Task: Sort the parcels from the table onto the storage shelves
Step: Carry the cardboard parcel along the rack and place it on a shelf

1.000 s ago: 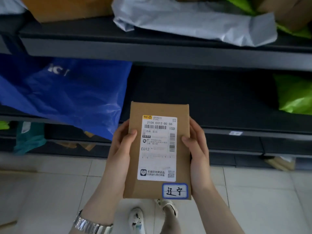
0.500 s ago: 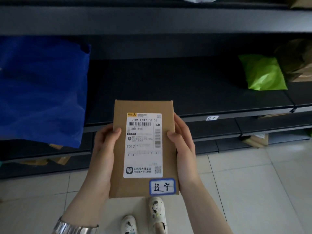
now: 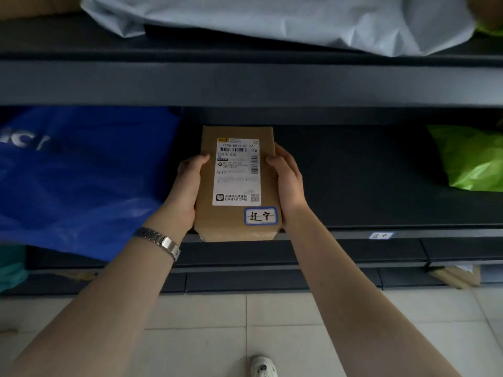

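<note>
A brown cardboard parcel (image 3: 209, 213) with a white shipping label and a small blue-edged handwritten tag lies lengthwise over the front lip of the dark middle shelf (image 3: 353, 186). Most of the parcel is over the shelf surface and its near end overhangs the edge. My left hand (image 3: 187, 183) grips its left side and my right hand (image 3: 288, 180) grips its right side. A matching blue-edged tag (image 3: 381, 235) is stuck on the shelf's front edge to the right.
A blue plastic bag (image 3: 81, 180) fills the shelf's left part, close to the parcel. A green bag (image 3: 471, 159) lies at the shelf's right. A grey-white mailer (image 3: 272, 20) sits on the upper shelf. Lower shelves hold a cardboard piece (image 3: 457, 276). Tiled floor below.
Both hands have pushed the parcel forward and away from my body, from held above the floor to lying over the middle shelf's edge. My arms are now stretched out.
</note>
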### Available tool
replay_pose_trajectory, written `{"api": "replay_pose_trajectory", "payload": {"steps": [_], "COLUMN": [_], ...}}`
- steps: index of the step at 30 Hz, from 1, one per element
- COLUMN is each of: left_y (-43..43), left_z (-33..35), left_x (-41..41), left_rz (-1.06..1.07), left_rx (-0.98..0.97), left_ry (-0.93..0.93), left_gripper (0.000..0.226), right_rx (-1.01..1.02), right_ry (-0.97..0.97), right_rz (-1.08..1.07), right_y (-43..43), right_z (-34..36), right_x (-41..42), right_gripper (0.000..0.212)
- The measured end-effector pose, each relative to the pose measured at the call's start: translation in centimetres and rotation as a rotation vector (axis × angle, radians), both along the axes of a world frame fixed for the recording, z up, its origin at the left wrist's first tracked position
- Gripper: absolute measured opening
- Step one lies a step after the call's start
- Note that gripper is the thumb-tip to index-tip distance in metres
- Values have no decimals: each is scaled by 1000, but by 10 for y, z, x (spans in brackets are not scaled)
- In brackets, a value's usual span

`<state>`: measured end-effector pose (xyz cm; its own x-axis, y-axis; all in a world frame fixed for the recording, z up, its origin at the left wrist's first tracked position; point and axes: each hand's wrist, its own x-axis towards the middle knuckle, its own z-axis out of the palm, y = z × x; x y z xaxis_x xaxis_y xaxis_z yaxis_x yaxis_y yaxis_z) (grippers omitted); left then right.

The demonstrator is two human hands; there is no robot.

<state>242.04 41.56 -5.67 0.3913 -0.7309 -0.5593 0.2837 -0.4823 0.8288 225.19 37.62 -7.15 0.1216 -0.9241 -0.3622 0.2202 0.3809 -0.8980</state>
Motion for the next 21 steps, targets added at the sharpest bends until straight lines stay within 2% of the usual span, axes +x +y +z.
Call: {"api": "replay_pose_trajectory", "payload": {"steps": [7, 11, 17, 21], "left_y": [-41, -50, -51, -49], "left_z": [-2, -8, -14, -11], "left_x": [5, 1, 1, 1], "left_rz": [3, -36, -45, -28], "left_rx": [-61, -35, -49, -75], "left_ry": [-30, -73, -124, -154], "left_gripper": [45, 51, 54, 49], "right_rx": [4, 40, 53, 28], "right_ry": [13, -16, -59, 43], "right_rz": [-10, -19, -23, 1], "right_y": [-47, -51, -51, -51], "right_z": [-1, -9, -18, -13], "right_x": [6, 3, 2, 0], "right_gripper": [38, 41, 31, 50]}}
